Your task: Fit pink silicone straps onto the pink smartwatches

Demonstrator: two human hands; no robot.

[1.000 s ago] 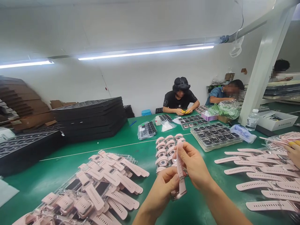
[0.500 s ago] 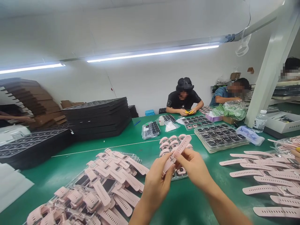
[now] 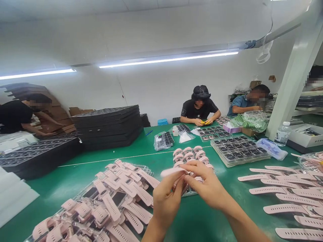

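Between my two hands is a pink watch strap (image 3: 173, 172), one pale end of which sticks out to the left above my fingers. My left hand (image 3: 166, 196) is closed around its lower part. My right hand (image 3: 205, 183) pinches it from the other side, fingertips meeting those of the left. Fingers hide the middle of the strap, and I cannot tell whether a watch body is attached. Just behind my hands, a clear tray (image 3: 189, 193) carries pink watches with looped straps (image 3: 188, 156).
Pink-strapped watches (image 3: 108, 201) lie heaped on trays at left; more straps (image 3: 285, 191) spread at right. Stacked trays of dark watch faces (image 3: 237, 151), a bottle (image 3: 282, 134) and black tray stacks (image 3: 108, 127) stand farther back. Co-workers (image 3: 200, 107) sit across the green table (image 3: 126, 153).
The strap has turned from standing diagonally upright to lying nearly flat, its end now pointing left. My right hand has shifted slightly left over it. A person at far left has come further into view.
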